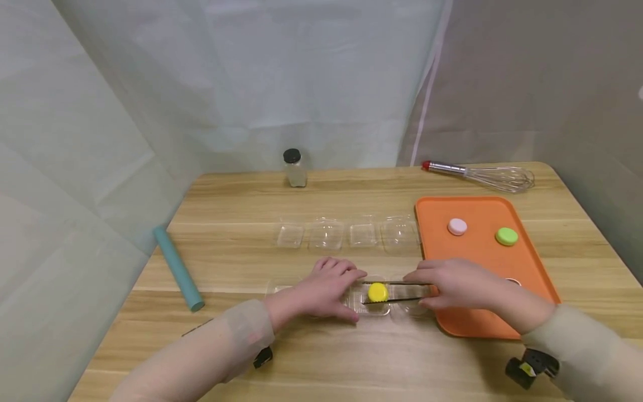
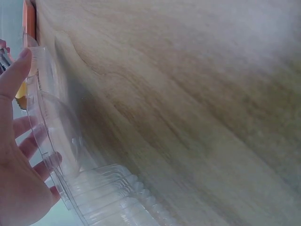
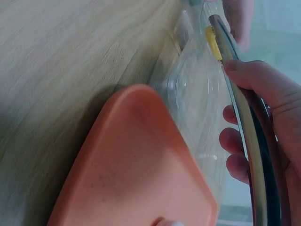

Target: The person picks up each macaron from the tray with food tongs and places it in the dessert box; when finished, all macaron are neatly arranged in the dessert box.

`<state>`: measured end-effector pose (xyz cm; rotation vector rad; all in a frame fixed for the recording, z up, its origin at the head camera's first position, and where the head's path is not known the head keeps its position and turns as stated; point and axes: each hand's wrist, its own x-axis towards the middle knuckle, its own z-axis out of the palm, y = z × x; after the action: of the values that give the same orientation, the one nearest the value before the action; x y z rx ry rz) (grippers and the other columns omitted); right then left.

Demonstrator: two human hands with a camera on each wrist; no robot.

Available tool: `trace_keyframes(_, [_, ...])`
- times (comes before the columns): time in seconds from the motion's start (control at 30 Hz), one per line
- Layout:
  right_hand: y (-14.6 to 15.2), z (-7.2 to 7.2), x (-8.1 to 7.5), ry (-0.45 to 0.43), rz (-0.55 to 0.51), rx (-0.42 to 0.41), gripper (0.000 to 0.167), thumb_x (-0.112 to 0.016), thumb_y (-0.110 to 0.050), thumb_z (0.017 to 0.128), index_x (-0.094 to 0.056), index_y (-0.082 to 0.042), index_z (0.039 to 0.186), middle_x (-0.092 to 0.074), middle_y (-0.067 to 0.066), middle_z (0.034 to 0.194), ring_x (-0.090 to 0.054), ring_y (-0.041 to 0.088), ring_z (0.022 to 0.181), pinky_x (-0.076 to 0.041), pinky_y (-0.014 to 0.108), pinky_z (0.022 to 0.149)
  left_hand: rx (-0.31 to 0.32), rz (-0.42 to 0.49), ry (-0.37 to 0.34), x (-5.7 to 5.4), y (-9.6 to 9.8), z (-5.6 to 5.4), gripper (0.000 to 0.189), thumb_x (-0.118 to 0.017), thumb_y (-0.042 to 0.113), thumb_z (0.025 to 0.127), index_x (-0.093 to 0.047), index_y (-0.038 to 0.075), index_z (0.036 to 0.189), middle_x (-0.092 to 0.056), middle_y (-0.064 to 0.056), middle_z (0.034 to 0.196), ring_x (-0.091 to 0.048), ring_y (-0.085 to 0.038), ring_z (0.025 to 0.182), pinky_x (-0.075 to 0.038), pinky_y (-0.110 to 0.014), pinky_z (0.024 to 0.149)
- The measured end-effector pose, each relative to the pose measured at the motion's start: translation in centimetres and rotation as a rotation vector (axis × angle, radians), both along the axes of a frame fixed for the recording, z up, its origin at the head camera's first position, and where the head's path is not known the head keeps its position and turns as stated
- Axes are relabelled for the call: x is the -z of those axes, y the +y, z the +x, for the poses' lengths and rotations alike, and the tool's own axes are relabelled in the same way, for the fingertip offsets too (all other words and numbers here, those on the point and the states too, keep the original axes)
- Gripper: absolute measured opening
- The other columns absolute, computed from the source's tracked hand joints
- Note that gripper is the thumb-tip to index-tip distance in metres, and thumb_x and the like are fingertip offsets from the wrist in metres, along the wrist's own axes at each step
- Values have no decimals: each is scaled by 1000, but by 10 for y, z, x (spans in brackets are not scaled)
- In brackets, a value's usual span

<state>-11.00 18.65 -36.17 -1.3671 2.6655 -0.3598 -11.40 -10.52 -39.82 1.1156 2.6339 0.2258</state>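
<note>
Centrally, seen from your head with 12 o'clock pointing away from you, the yellow disc (image 1: 378,292) lies between your two hands, caught between the tips of the tongs (image 3: 244,117) and over the clear case (image 1: 374,313); whether it touches the floor of the case cannot be told. Your right hand (image 1: 457,285) is curled round the tongs, whose long axis runs nearly from 3 to 9 o'clock, so the disc sits at 9 o'clock from that hand. Your left hand (image 1: 326,289) lies spread across the case; the disc is at its 3 o'clock, just beyond index finger and thumb, and this hand is the nearer. The tray (image 1: 482,254) lies between 2 and 3 o'clock from the disc. Any parting of the tips would probably depend on room beside your left fingers.
</note>
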Motion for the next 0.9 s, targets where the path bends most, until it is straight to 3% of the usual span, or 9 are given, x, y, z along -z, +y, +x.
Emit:
trace_keyframes(0.23, [-8,0,2,42,19,-46,39,-75,-30,76,-67,-15,112,-60,-7,90,-54,4,67,-48,27,57,5,4,-3,0,0,-1,88,-68,61,72,-37,18,142,-43,-2,134,-35,-22,125,-17,-49,108])
trace_keyframes(0.9, [-17,0,5,65,43,-55,40,-74,-35,76,-66,-17,111,-61,-7,89,-53,5,61,-46,26,51,13,26,6,3,-1,-2,87,-69,61,72,-38,19,142,-45,-2,131,-37,-21,123,-20,-48,106])
